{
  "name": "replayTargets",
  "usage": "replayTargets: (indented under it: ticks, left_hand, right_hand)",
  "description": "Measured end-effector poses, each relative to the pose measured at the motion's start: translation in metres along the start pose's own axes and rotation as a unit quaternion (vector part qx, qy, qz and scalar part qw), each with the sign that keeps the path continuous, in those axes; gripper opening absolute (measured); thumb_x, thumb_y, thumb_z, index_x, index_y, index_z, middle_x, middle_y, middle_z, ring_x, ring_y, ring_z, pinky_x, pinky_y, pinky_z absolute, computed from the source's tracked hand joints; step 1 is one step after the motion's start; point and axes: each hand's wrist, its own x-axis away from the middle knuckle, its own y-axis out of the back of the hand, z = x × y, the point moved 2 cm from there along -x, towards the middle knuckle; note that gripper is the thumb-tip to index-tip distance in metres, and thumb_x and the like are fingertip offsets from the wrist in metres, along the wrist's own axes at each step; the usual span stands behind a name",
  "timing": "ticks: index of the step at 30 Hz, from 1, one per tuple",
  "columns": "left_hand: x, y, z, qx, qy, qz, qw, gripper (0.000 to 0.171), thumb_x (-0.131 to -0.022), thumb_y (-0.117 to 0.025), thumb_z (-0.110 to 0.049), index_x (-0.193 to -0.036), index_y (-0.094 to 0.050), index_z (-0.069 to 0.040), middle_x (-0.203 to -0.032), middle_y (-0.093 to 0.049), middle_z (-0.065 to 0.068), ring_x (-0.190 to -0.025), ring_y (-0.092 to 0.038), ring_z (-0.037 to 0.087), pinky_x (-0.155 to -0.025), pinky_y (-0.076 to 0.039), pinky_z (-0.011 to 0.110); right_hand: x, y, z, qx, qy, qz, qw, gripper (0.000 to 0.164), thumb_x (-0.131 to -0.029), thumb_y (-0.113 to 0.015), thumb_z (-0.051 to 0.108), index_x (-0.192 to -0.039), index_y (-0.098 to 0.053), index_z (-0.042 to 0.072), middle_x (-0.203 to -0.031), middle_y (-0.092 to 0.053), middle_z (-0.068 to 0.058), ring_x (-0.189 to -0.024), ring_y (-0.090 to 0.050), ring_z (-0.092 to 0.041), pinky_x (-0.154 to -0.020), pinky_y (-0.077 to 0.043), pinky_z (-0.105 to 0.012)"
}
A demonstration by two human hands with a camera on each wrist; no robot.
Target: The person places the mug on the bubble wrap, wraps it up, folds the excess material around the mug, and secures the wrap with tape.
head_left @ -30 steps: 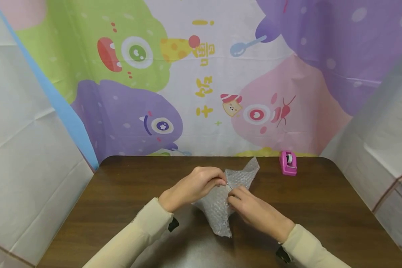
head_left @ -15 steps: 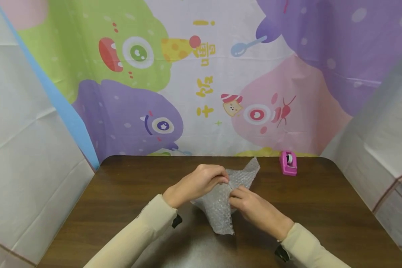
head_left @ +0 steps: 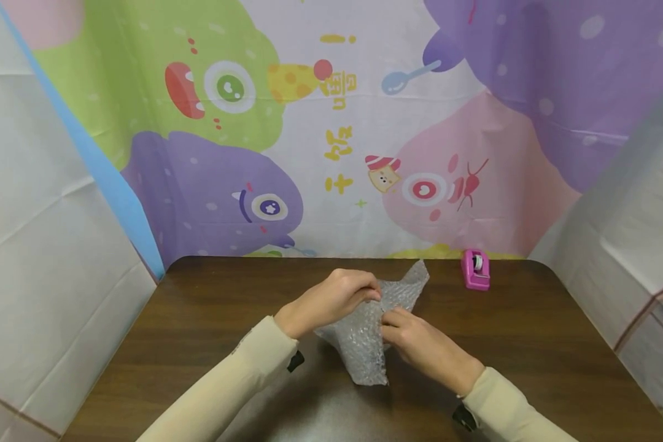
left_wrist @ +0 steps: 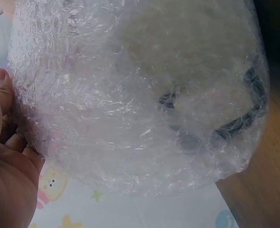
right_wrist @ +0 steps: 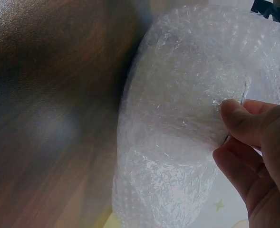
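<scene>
A sheet of clear bubble wrap [head_left: 359,347] is bunched up over the middle of the table. My left hand [head_left: 331,299] pinches its upper edge from the left; in the left wrist view the thumb and fingers of that hand [left_wrist: 9,156] grip the wrap's side. From the right, my right hand [head_left: 428,350] holds the same edge close by, and the right wrist view has its thumb and fingers pinching a fold of bubble wrap [right_wrist: 178,104]. One corner of the sheet points to the back right, another hangs toward the front.
A pink tape dispenser [head_left: 476,270] with a roll in it stands at the back right of the dark wooden table [head_left: 215,282]. Behind the table hangs a cartoon-printed cloth [head_left: 309,202], and pale panels [head_left: 44,245] rise at both sides.
My left hand has shifted slightly right and up, toward the right hand, and the wrap's front corner has moved a little with it. The right hand has hardly moved.
</scene>
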Motion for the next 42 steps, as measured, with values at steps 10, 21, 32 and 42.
replayTargets:
  ticks: [10,21,32,42]
  left_hand:
    - [-0.005,-0.004,0.004,-0.007,0.001,0.003,1.0000,0.007,-0.101,-0.065,-0.013,-0.099,-0.071,-0.010,-0.093,-0.072,-0.004,-0.084,-0.064,0.003,-0.075,-0.051,0.014]
    - [-0.009,-0.011,0.011,-0.014,0.001,0.004,0.9999,0.007,-0.101,-0.065,-0.013,-0.099,-0.071,-0.010,-0.094,-0.073,-0.003,-0.086,-0.067,0.004,-0.077,-0.052,0.014]
    - [-0.012,-0.018,0.016,-0.025,0.005,0.009,0.9996,0.005,-0.099,-0.067,-0.009,-0.098,-0.072,-0.009,-0.093,-0.073,-0.002,-0.084,-0.067,0.005,-0.075,-0.052,0.014]
    - [-0.014,-0.022,0.022,-0.025,0.017,0.017,0.9994,0.005,-0.099,-0.067,-0.011,-0.099,-0.072,-0.009,-0.094,-0.075,-0.001,-0.086,-0.069,0.007,-0.075,-0.053,0.015]
  right_hand:
    - [0.001,0.001,0.001,0.001,0.001,0.000,1.000,0.031,-0.075,-0.076,-0.014,-0.077,-0.060,0.012,-0.086,-0.053,0.005,-0.082,-0.054,-0.010,-0.070,-0.047,-0.021]
    - [0.006,0.002,0.000,-0.032,0.006,-0.016,0.999,0.032,-0.076,-0.079,-0.012,-0.079,-0.059,0.013,-0.089,-0.054,0.005,-0.084,-0.055,-0.009,-0.073,-0.047,-0.019]
    - [0.014,0.002,-0.003,-0.067,0.004,-0.024,0.997,0.028,-0.077,-0.075,-0.013,-0.092,-0.072,0.010,-0.102,-0.066,0.002,-0.095,-0.063,-0.012,-0.087,-0.053,-0.017]
    - [0.014,0.004,-0.002,-0.066,0.010,-0.026,0.997,0.033,-0.072,-0.075,-0.017,-0.091,-0.072,0.010,-0.099,-0.065,0.003,-0.091,-0.060,-0.013,-0.084,-0.052,-0.017]
